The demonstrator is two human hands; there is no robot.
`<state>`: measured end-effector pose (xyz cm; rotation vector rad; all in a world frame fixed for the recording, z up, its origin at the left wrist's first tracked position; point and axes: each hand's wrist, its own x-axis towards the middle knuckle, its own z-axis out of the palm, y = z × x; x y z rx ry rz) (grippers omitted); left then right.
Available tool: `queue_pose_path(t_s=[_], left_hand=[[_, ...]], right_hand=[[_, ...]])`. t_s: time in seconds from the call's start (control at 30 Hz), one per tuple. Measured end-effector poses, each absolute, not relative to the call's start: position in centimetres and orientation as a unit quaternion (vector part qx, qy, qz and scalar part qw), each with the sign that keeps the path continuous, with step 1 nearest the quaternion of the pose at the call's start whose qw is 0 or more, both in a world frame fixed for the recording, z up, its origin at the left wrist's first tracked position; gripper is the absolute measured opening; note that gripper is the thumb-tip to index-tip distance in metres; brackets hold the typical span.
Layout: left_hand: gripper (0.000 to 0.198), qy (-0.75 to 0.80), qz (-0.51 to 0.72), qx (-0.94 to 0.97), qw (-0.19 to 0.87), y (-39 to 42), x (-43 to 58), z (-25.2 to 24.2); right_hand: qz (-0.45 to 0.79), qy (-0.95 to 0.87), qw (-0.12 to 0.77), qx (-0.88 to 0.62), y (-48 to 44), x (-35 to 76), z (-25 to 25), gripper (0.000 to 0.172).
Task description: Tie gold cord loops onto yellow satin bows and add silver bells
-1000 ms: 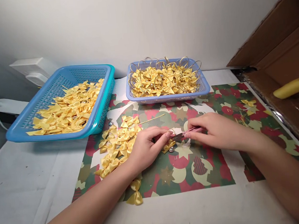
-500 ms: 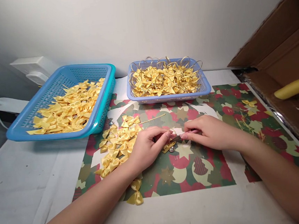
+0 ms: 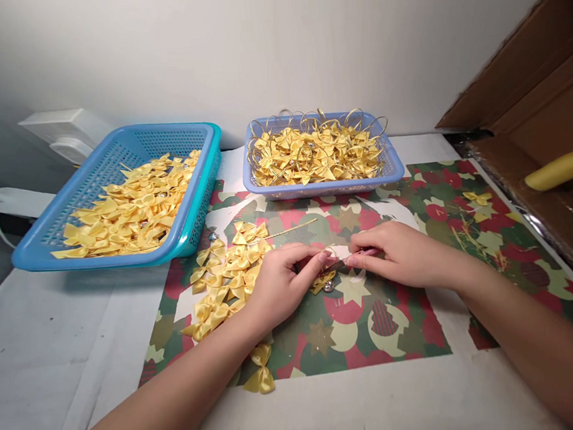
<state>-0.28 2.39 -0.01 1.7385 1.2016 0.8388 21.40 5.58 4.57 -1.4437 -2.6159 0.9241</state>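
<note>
My left hand (image 3: 292,278) is closed in a pinch on the thin gold cord of a small yellow satin bow (image 3: 317,283). A silver bell (image 3: 328,286) hangs at that bow, low over the patterned sheet. In my right hand (image 3: 390,253) is a small pink-handled tool (image 3: 370,252) with a dark metal end; its tip reaches the cord beside my left fingertips. The fingers hide much of the tool, so its exact kind is unclear. Several loose yellow bows (image 3: 241,269) lie just left of my left hand, and a straight gold cord (image 3: 292,228) sticks out from them.
A blue basket (image 3: 94,262) of yellow bows stands at the left, nested in a turquoise one. At the back, a lilac basket (image 3: 324,188) holds bows with gold loops. Cord scraps (image 3: 474,239) lie right of my right hand, near a cardboard box (image 3: 531,93).
My right hand and the tool have shifted very slightly left, toward my left fingertips. My left hand keeps its pinch, and the other things stay put.
</note>
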Motion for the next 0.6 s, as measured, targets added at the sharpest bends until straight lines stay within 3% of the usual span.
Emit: queue_pose_path(t_s=[0.6], left_hand=[[0.025,0.484,0.327,0.689,0.43,2.5,-0.3,0.2]], right_hand=[[0.324,-0.823,-0.002,-0.465,6.0,22.2,5.6,0.033]])
